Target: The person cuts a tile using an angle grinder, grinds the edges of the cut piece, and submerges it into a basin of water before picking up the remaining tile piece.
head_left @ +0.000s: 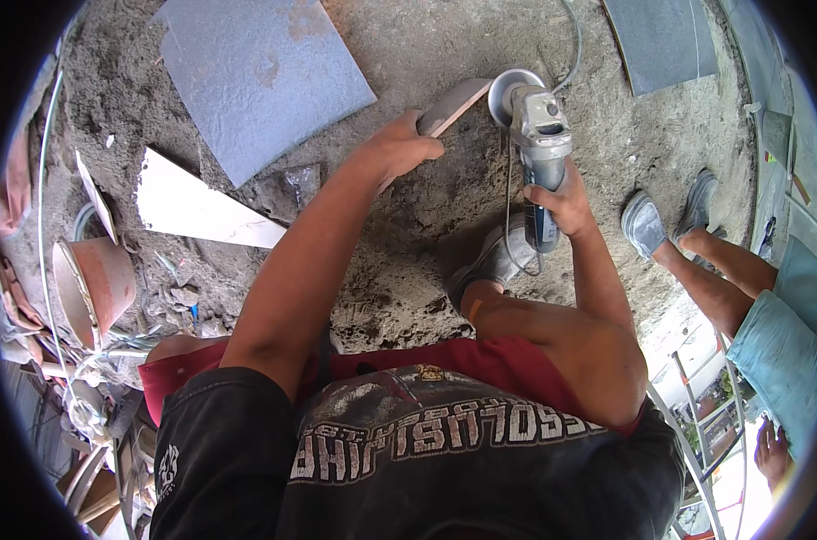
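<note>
Far left: orange bucket (98, 286) lying tipped on its side among rubble, with a white tile offcut (197, 209) flat on the dirt just right of it. Above that, big grey tile (255, 76) lying flat on the sandy ground (399, 297).

Moving toward the middle: left hand (399, 144) clamped around the near end of a narrow tile strip (452, 106), fingers wrapped over its edge, strip tilted up and pointing toward the grinder disc. Strip's far end sitting right at the disc (touching or just shy, can't tell from here).

Next over: angle grinder (539, 135), grey body with a blue handle, disc at the top end, cord looping away upward. Right hand (561, 202) gripped tight round the handle end, held above a grey shoe (494, 261) planted in the dirt.

Right side: another person's legs and grey shoes (669, 216), light blue shorts, standing well apart from the grinder. Second dark tile (660, 40) up in the top right corner.
</note>
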A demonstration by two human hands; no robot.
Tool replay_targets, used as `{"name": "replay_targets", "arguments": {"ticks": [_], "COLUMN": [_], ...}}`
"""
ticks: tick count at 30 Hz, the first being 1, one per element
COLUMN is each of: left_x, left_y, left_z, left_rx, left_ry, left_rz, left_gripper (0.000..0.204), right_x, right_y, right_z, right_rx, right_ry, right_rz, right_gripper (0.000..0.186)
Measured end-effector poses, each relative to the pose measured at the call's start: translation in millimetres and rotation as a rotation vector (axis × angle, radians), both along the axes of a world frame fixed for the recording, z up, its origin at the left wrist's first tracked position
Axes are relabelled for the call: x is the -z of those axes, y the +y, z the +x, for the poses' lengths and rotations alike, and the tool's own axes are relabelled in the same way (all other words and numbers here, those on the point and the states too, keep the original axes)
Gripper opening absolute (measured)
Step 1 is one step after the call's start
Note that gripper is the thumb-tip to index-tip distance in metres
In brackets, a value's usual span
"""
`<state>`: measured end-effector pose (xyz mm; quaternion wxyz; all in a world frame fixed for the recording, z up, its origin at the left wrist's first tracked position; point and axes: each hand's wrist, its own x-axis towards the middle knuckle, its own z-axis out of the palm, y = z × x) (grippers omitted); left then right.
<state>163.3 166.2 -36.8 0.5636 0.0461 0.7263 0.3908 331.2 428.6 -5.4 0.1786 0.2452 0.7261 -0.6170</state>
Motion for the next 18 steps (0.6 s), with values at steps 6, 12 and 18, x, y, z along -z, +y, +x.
{"name": "replay_targets", "arguments": {"ticks": [6, 12, 18], "left_x": [5.5, -18.3, -19.5], "left_y": [18.9, 36.2, 40.6], "left_z": [32.3, 49.4, 52.2], "left_rx": [0.075, 0.057, 0.053], "left_ry": [0.36, 0.562, 0.635], "left_rz": [-0.238, -0.381, -0.389], "left_gripper": [0.091, 0.092, 0.092], "right_x": [3.5, -5.5, -9.3], "right_y": [19.4, 17.6, 15.8], "right_z": [19.0, 22.4, 25.5], "right_rx": [0.103, 0.237, 0.259], "right_ry": [0.025, 0.009, 0.023], "right_rz": [0.01, -0.106, -0.095], "right_gripper": [0.068, 0.067, 0.067]}}
